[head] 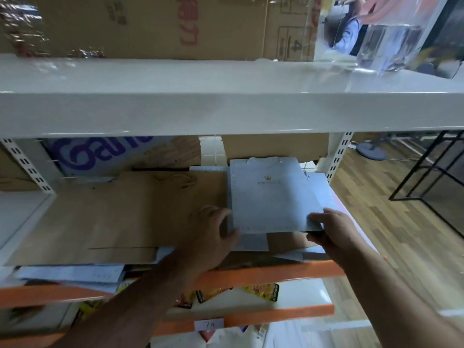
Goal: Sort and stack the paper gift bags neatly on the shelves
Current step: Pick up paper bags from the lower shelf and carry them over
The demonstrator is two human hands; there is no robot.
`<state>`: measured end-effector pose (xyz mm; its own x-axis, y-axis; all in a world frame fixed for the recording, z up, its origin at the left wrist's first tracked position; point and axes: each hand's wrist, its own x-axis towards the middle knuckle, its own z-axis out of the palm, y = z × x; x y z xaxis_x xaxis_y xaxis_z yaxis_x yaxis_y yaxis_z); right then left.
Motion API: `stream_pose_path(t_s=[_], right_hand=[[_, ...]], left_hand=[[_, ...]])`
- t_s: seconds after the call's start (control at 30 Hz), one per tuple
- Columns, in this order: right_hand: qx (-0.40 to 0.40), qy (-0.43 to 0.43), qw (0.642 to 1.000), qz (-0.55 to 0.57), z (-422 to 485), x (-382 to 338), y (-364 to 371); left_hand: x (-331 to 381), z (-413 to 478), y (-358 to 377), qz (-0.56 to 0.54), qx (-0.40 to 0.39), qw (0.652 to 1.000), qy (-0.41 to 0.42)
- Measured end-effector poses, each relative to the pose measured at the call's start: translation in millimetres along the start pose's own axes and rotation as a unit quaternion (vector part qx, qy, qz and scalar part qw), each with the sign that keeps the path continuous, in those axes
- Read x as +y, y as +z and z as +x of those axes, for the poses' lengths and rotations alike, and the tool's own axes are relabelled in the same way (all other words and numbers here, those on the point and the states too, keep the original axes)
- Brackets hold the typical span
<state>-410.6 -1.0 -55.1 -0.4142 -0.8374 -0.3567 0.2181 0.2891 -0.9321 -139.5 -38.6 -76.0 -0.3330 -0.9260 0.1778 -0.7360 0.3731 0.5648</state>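
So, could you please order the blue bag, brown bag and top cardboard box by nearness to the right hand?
1. blue bag, gripped by the right hand itself.
2. brown bag, lying flat to the left.
3. cardboard box, high above, at the back.

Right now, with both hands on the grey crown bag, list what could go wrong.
The grey bag lies askew on an uneven pile; released so, it may slide toward the orange beam. The left hand and right hand hold only its near corners, so pushing it in could crease it.
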Motion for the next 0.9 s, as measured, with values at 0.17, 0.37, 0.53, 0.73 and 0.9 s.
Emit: stream_pose_path(t_s=[0.17, 0.37, 0.53, 0.73, 0.9], right_hand=[[-0.009, -0.016, 1.000, 0.005, -16.3, 3.9, 23.3], [-0.026, -0.020, 0.999, -0.003, -28.5, 16.2, 61.9], [-0.035, -0.015, 0.999, -0.001, -42.9, 25.4, 97.5], [-0.017, -0.018, 1.000, -0.009, -62.5, 36.0, 130.2], [-0.004, -0.030, 0.999, 0.019, -85.0, 40.1, 145.6]], left_hand=[[-40.7, -1.5, -53.7, 0.051, 0.028, 0.991, -0.119], [-103.2, -12.3, -105.1, 0.144, 0.013, 0.963, -0.227], [-135.7, -24.4, -118.5, 0.107, -0.003, 0.963, -0.247], [-159.9, -18.3, -124.3, 0.085, 0.005, 0.963, -0.257], [-160.6, -15.8, -125.9, -0.003, 0.025, 0.977, -0.212]])
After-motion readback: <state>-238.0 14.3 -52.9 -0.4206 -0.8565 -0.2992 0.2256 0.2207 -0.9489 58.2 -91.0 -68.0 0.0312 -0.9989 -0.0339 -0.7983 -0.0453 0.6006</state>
